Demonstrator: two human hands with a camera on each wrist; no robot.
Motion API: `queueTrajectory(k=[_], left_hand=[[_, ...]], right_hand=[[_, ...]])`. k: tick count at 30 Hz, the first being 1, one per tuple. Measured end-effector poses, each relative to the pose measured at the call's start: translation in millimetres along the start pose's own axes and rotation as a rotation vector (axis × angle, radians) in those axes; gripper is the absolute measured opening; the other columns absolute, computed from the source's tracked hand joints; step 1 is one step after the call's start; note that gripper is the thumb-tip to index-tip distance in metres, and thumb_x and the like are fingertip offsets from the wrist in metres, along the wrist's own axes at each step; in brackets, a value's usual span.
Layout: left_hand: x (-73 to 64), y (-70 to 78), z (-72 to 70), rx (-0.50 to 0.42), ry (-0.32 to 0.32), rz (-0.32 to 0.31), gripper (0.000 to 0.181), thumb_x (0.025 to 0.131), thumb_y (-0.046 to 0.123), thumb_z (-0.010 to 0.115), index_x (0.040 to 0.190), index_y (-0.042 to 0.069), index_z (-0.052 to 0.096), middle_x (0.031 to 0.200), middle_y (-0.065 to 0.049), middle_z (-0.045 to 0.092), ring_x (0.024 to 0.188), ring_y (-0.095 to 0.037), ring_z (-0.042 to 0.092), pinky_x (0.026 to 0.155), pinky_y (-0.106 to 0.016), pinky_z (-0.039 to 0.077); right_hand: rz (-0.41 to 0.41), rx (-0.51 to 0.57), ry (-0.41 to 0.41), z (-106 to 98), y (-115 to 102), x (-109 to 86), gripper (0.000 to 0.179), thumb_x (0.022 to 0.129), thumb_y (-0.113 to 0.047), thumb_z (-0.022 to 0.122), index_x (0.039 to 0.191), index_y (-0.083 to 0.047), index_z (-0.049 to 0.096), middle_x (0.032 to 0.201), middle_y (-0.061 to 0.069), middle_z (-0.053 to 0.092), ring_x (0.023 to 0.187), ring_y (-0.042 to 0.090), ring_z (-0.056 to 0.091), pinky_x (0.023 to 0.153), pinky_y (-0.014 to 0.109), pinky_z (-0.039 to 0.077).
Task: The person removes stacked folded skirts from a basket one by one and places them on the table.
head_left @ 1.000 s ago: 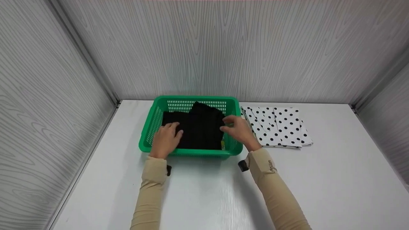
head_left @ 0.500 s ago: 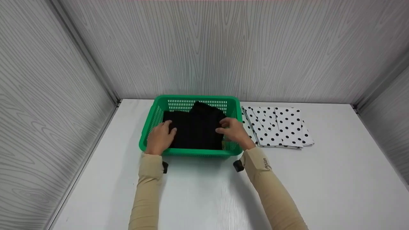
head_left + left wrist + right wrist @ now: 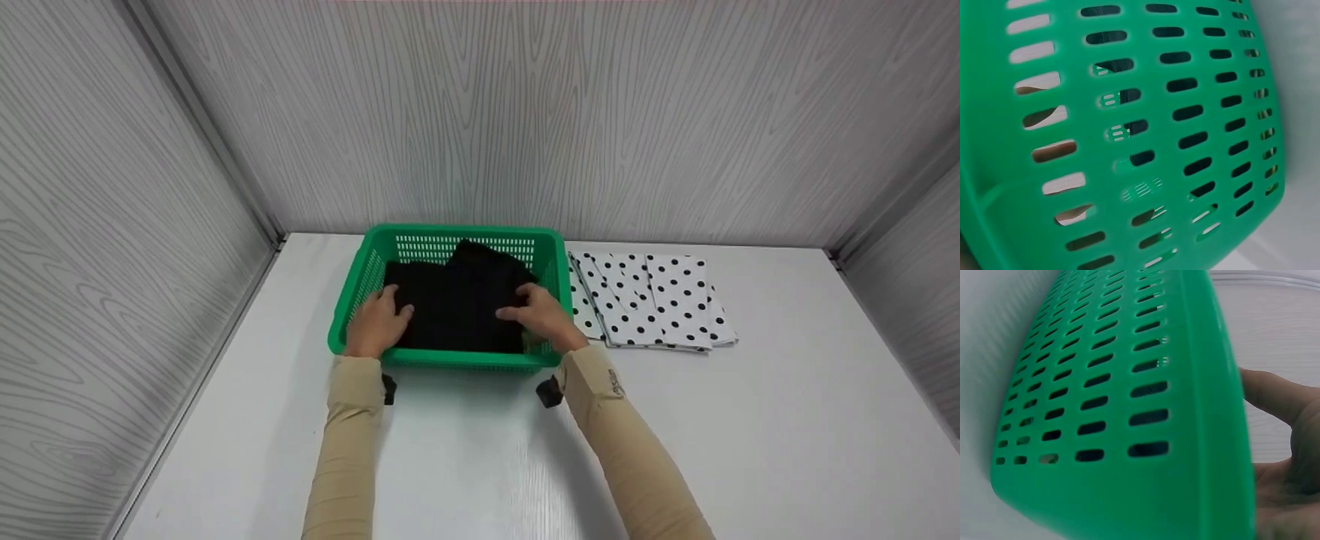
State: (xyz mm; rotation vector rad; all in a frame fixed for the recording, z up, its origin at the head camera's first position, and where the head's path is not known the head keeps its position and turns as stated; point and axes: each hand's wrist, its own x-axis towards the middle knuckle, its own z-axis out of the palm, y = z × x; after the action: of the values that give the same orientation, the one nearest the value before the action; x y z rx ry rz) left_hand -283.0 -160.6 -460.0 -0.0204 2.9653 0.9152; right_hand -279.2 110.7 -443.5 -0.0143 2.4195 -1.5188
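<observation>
Folded black cloth [image 3: 457, 307] lies in a green plastic basket [image 3: 465, 358]. My left hand [image 3: 375, 322] reaches over the front left rim to the cloth's left edge, thumb apart from the fingers. At the cloth's right edge is my right hand [image 3: 541, 313], its thumb stretched over the black fabric. Whether either hand's fingertips pinch the fabric is hidden. In the right wrist view, the thumb [image 3: 1278, 395] stands well apart from the rest of the hand behind the basket wall [image 3: 1185, 439]. Mostly slotted basket wall [image 3: 1151, 129] fills the left wrist view.
White cloths with black dots [image 3: 652, 300] lie folded and stacked right of the basket. Something small and yellowish [image 3: 529, 342] shows in the basket's front right corner. Grey wood-grain panels [image 3: 480, 112] stand behind and at both sides of the white table [image 3: 465, 450].
My left hand has shifted left to the cloth's left edge. The right hand has moved left and slightly down, bringing its thumb over the cloth. The black cloth has hardly moved.
</observation>
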Motion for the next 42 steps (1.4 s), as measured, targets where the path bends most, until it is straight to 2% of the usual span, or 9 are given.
queueTrajectory(k=[9,15,21,25,31,37,42], left_hand=[[6.0,-2.9,1.0,-0.028,-0.079,-0.055,0.062,0.105,0.025,0.053,0.156,-0.003,0.032,0.153,-0.034,0.035,0.139,-0.049,0.038,0.111,-0.060,0.033],[10.6,-0.9,0.1,-0.015,-0.169,-0.122,0.067,0.106,0.028,0.050,0.158,-0.005,0.024,0.156,-0.035,0.029,0.141,-0.051,0.032,0.113,-0.059,0.029],[16.8,1.6,1.7,-0.038,-0.225,-0.154,0.070,0.106,0.030,0.048,0.159,-0.005,0.019,0.158,-0.034,0.026,0.145,-0.049,0.027,0.116,-0.057,0.026],[20.5,1.7,3.6,-0.080,-0.239,-0.158,0.071,0.106,0.030,0.048,0.159,-0.006,0.017,0.158,-0.034,0.025,0.146,-0.048,0.026,0.117,-0.055,0.025],[22.1,0.0,3.2,-0.116,-0.260,-0.179,0.072,0.106,0.029,0.047,0.159,-0.007,0.013,0.158,-0.034,0.024,0.146,-0.047,0.026,0.117,-0.054,0.025],[24.2,-3.2,2.8,-0.151,-0.271,-0.202,0.073,0.106,0.027,0.047,0.159,-0.007,0.009,0.160,-0.033,0.020,0.147,-0.046,0.023,0.118,-0.052,0.023],[23.8,-6.0,3.4,-0.219,-0.248,-0.205,0.073,0.105,0.024,0.049,0.160,-0.006,0.011,0.162,-0.031,0.018,0.148,-0.045,0.022,0.119,-0.051,0.023]], right_hand=[[0.066,0.016,-0.035,11,7,5.6,0.075,0.094,-0.024,0.070,0.152,0.006,0.033,0.154,0.026,0.037,0.139,0.037,0.039,0.114,0.050,0.033],[0.132,0.052,-0.058,14,10,11.5,0.078,0.095,-0.024,0.070,0.155,0.005,0.028,0.156,0.025,0.034,0.140,0.037,0.038,0.112,0.051,0.036],[0.120,0.044,0.005,17,11,14.7,0.082,0.094,-0.021,0.070,0.156,0.007,0.024,0.157,0.026,0.033,0.141,0.037,0.037,0.115,0.048,0.033],[0.114,0.037,0.021,18,12,14.8,0.086,0.094,-0.020,0.070,0.158,0.006,0.019,0.159,0.026,0.030,0.143,0.037,0.035,0.116,0.048,0.030],[0.170,0.084,-0.005,19,14,20.2,0.081,0.093,-0.021,0.072,0.155,0.005,0.026,0.155,0.025,0.035,0.138,0.036,0.040,0.115,0.049,0.033],[0.205,0.146,-0.026,19,14,24.2,0.082,0.093,-0.018,0.072,0.156,0.004,0.025,0.157,0.025,0.032,0.140,0.037,0.038,0.115,0.050,0.032],[0.218,0.176,-0.029,20,15,24.9,0.082,0.093,-0.017,0.072,0.157,0.001,0.025,0.156,0.024,0.033,0.138,0.038,0.041,0.112,0.051,0.036]])
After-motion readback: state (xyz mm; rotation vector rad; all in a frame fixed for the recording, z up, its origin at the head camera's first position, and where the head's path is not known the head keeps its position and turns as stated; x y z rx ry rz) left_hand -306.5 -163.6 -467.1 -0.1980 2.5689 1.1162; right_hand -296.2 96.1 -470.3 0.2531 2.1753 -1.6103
